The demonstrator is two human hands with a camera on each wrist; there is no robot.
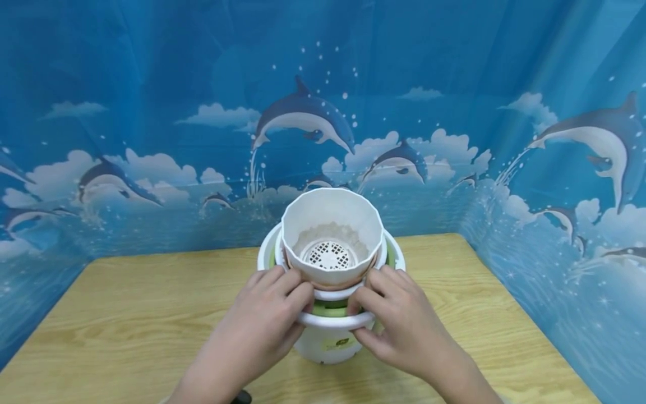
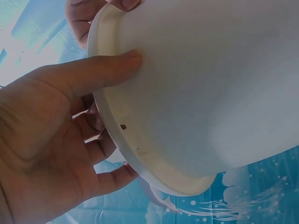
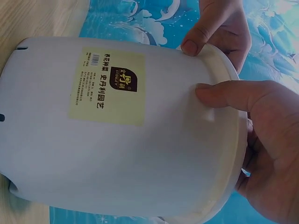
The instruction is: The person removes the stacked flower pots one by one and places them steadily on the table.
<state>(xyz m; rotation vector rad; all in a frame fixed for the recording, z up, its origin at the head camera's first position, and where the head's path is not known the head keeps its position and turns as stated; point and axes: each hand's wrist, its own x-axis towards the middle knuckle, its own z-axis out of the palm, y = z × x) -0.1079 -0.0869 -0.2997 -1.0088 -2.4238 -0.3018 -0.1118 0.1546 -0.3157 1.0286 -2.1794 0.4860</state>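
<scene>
Gripping the rim of a large white pot [image 1: 323, 342], both hands sit at its near edge, the left hand [image 1: 275, 306] on one side and the right hand [image 1: 398, 308] on the other. Each thumb presses the outer wall below the rim, while the other fingers curl over the top. The pot is at the middle of the wood-grain desk [image 1: 176, 314], with its base low over the surface; whether it rests fully there is hard to tell, since the forearms and the steep angle obscure it.

Other pots fill its mouth: a green pot [image 1: 323, 310] sits just inside, then a smaller white pot [image 1: 333, 294], then a brownish pot [image 1: 330, 287], and innermost a faceted white pot [image 1: 333, 210] that rises above the rest. Its floor has a round drain grid [image 1: 330, 255], with brown staining around it. A pale yellow label [image 3: 107, 86] with a dark emblem is stuck to the outer wall.

Beside the left forearm, a dark rounded object [image 1: 243, 397] pokes in, cut off by the bottom edge. Behind the desk and along its sides hangs a blue curtain [image 1: 202, 45] printed with dolphins, clouds and waves.
</scene>
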